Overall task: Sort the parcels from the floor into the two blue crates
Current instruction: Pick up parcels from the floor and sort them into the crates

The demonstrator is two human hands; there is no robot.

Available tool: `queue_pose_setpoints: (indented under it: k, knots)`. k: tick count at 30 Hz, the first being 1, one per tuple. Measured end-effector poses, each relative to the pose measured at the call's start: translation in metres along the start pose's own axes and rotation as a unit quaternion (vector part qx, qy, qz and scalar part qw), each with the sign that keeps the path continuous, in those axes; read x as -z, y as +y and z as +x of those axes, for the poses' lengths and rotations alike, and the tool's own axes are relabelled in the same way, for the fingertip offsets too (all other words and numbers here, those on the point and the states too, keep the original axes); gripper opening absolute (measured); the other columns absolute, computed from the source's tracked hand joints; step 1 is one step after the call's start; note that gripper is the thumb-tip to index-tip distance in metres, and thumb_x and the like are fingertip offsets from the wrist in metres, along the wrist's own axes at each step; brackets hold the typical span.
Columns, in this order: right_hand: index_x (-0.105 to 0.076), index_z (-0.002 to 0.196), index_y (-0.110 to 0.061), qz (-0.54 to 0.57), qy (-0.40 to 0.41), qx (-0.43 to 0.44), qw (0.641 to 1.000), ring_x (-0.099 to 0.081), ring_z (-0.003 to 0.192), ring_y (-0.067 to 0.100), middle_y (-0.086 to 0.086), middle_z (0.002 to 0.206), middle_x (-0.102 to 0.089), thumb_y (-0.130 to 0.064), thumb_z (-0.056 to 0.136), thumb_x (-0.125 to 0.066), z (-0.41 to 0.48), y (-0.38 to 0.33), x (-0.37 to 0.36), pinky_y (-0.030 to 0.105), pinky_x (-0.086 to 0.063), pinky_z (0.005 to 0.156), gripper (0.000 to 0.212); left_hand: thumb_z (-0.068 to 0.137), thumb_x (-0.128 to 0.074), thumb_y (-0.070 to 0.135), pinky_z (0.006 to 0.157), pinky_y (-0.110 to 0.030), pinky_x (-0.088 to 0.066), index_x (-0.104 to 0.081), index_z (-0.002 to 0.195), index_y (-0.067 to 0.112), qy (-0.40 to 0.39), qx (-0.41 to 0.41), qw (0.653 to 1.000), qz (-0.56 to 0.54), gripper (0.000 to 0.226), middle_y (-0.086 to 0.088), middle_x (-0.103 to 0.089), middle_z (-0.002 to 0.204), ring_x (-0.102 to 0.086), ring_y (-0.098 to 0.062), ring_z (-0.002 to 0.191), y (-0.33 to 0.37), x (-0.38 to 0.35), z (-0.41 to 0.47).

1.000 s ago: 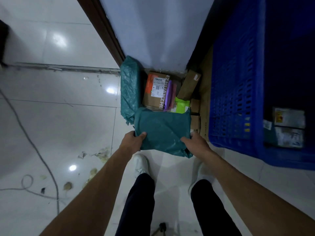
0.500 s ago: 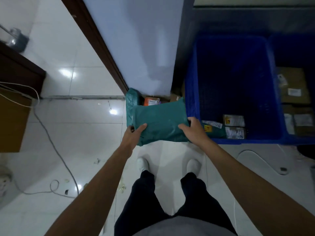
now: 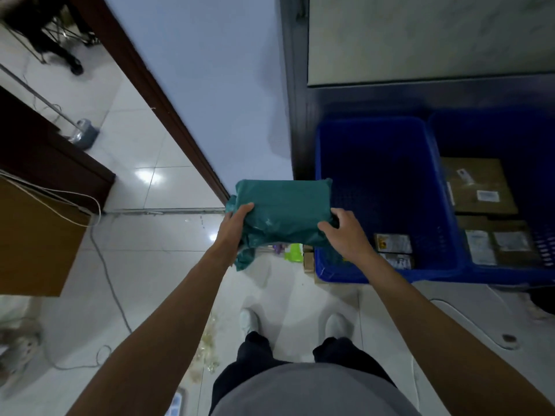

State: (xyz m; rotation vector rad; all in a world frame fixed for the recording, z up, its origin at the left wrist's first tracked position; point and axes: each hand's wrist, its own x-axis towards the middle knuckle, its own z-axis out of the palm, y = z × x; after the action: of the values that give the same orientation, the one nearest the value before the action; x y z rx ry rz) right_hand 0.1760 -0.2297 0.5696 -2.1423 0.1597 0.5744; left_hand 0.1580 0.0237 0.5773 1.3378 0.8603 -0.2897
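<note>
1. A person stands on the white tiled floor [image 3: 156, 235] and holds a teal parcel [image 3: 285, 208] in the air in front of the body, well above the floor.
2. The left hand [image 3: 232, 228] is clamped on the left end of the parcel. Its thumb lies on top, and the other fingers are hidden under the wrapping.
3. The right hand [image 3: 345, 235] is clamped on the right end, with curled fingers over the top and the thumb against the near side.
4. The parcel lies about level, with its long side going from left to right. A loose flap of wrapping hangs down below the left hand.
5. Seen from above, the right end of the parcel reaches over the left rim of the left blue crate [image 3: 375, 163]. The rest of it is outside the crate.
6. The right blue crate [image 3: 510, 273] stands on the floor just beside the left one.
7. Two labelled packets [image 3: 393, 243] lie in the near part of the left crate.
8. A brown cardboard box [image 3: 477, 187] lies in the right crate, with more labelled parcels nearer to the person.
9. Under the held parcel, a bright green item [image 3: 293, 252] and a small carton [image 3: 308, 261] lie on the floor beside the left crate, partly hidden.
10. A grey cable [image 3: 108, 280] runs over the floor on the left, near a wooden cabinet [image 3: 33, 235].
</note>
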Motion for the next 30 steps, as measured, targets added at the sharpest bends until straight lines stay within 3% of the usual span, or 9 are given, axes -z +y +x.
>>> queue_pose_setpoints:
  k: [4,7,11,15,18,21,23,27,30]
  knots:
    - [-0.040,0.149,-0.016,0.035,0.018,0.003,0.999,-0.048,0.108,0.018,0.007,0.140,-0.036,-0.039,0.098,-0.058,-0.002,0.021,0.033,0.034,-0.042,0.094,0.059,0.063,-0.082,0.058,0.087,-0.050,-0.059,-0.057,0.128,0.022,-0.008,0.004,1.000,-0.012,0.079,-0.008,-0.074,0.115,-0.074,-0.030,0.099,-0.007,-0.037,0.001]
    - [-0.039,0.150,-0.018,0.072,0.023,-0.009,0.997,-0.047,0.107,0.018,0.008,0.142,-0.035,-0.040,0.099,-0.057,-0.005,0.038,0.061,0.031,-0.039,0.090,0.058,0.067,-0.081,0.055,0.092,-0.051,-0.057,-0.057,0.127,0.022,-0.025,0.007,1.000,-0.002,0.073,-0.007,-0.074,0.115,-0.073,-0.029,0.102,-0.014,-0.064,0.001]
    - [-0.037,0.152,-0.023,0.107,-0.005,-0.057,0.993,-0.047,0.124,0.025,0.006,0.153,-0.032,-0.047,0.100,-0.054,-0.006,0.056,0.090,0.035,-0.038,0.093,0.060,0.082,-0.076,0.044,0.086,-0.044,-0.060,-0.057,0.125,0.018,-0.058,0.014,0.998,0.003,0.054,-0.009,-0.075,0.114,-0.073,-0.028,0.100,-0.022,-0.087,0.001]
    - [-0.034,0.152,-0.018,0.184,0.002,-0.110,0.977,-0.051,0.109,0.016,0.000,0.141,-0.048,-0.052,0.098,-0.056,-0.003,0.068,0.101,0.034,-0.044,0.088,0.067,0.090,-0.068,0.039,0.073,-0.034,-0.059,-0.064,0.115,0.019,-0.081,0.026,0.996,0.021,0.031,-0.004,-0.078,0.103,-0.076,-0.020,0.088,-0.019,-0.107,0.002]
    - [-0.034,0.151,-0.020,0.219,-0.003,-0.138,0.966,-0.051,0.102,0.014,-0.005,0.132,-0.049,-0.055,0.099,-0.053,0.004,0.067,0.104,0.025,-0.043,0.073,0.065,0.085,-0.073,0.043,0.072,-0.034,-0.061,-0.061,0.124,0.019,-0.090,0.031,0.995,0.032,0.048,-0.005,-0.077,0.109,-0.075,-0.023,0.096,-0.012,-0.118,0.008]
    - [-0.028,0.155,-0.023,0.223,0.028,-0.144,0.964,-0.051,0.107,0.018,-0.001,0.142,-0.048,-0.055,0.098,-0.054,0.011,0.062,0.111,0.034,-0.045,0.084,0.070,0.081,-0.074,0.051,0.081,-0.039,-0.061,-0.058,0.133,0.023,-0.107,0.007,0.993,0.051,0.061,-0.003,-0.074,0.117,-0.073,-0.024,0.103,-0.001,-0.128,0.024]
    - [-0.028,0.154,-0.021,0.230,0.052,-0.148,0.960,-0.055,0.112,0.021,0.002,0.141,-0.050,-0.054,0.097,-0.057,0.014,0.055,0.115,0.041,-0.049,0.092,0.072,0.086,-0.070,0.049,0.088,-0.041,-0.059,-0.058,0.134,0.028,-0.114,-0.012,0.992,0.054,0.053,0.000,-0.072,0.119,-0.071,-0.021,0.106,0.008,-0.136,0.029]
    - [-0.031,0.149,-0.020,0.220,0.095,-0.130,0.962,-0.059,0.101,0.016,-0.001,0.126,-0.053,-0.046,0.098,-0.060,0.025,0.041,0.125,0.031,-0.051,0.076,0.065,0.087,-0.069,0.053,0.084,-0.036,-0.060,-0.061,0.129,0.029,-0.156,-0.029,0.981,0.115,0.049,0.002,-0.072,0.121,-0.072,-0.016,0.101,0.016,-0.154,0.035]
    - [-0.031,0.149,-0.020,0.220,0.123,-0.123,0.960,-0.060,0.098,0.014,-0.004,0.118,-0.056,-0.043,0.097,-0.060,0.034,0.033,0.137,0.034,-0.053,0.078,0.064,0.087,-0.069,0.054,0.082,-0.033,-0.059,-0.059,0.133,0.024,-0.198,-0.041,0.967,0.155,0.056,0.000,-0.071,0.121,-0.070,-0.015,0.102,0.024,-0.165,0.036]
